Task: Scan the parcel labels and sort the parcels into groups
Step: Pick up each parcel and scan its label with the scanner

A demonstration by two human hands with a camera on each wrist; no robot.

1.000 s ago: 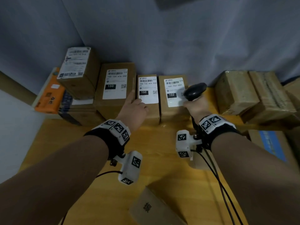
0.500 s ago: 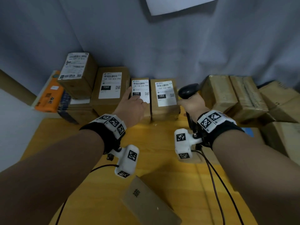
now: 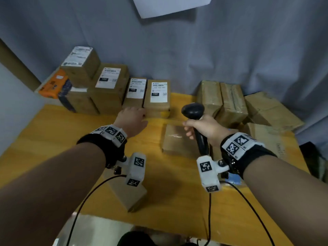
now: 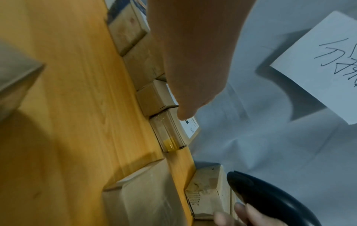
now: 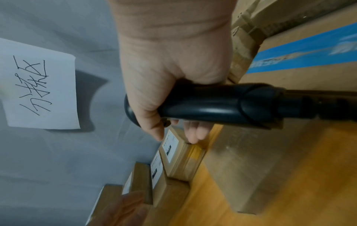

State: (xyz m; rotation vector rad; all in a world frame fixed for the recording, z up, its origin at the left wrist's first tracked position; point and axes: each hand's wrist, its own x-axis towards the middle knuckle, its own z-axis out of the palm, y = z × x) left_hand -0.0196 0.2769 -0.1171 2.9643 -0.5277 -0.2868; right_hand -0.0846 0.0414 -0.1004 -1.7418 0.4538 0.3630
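Observation:
Against the grey curtain stand labelled parcels: a large one marked 150 point(image 3: 110, 80), a small one marked 150 point(image 3: 135, 89) point(image 4: 154, 97), and one marked 102 point(image 3: 158, 103) point(image 4: 168, 130) point(image 5: 181, 160). My left hand point(image 3: 132, 119) point(image 4: 193, 76) hovers at the front edge of the small 150 and 102 parcels, fingers relaxed, holding nothing. Whether it touches them I cannot tell. My right hand point(image 3: 204, 127) point(image 5: 164, 76) grips the handle of a black scanner point(image 3: 192, 110) point(image 5: 212, 104) above a plain parcel point(image 3: 174, 141) lying on the wooden table point(image 3: 53, 135).
A heap of unlabelled boxes point(image 3: 230, 102) fills the back right. At the far left another labelled box point(image 3: 80, 61) sits on a stack beside an orange pack point(image 3: 53, 84). One small parcel point(image 3: 127, 194) lies near the front edge. A handwritten paper sign point(image 3: 170, 6) hangs on the curtain.
My left hand has drawn back from the top of the small 150 parcel to its front edge. The right hand has pulled the scanner back from the 102 label, to above the plain parcel.

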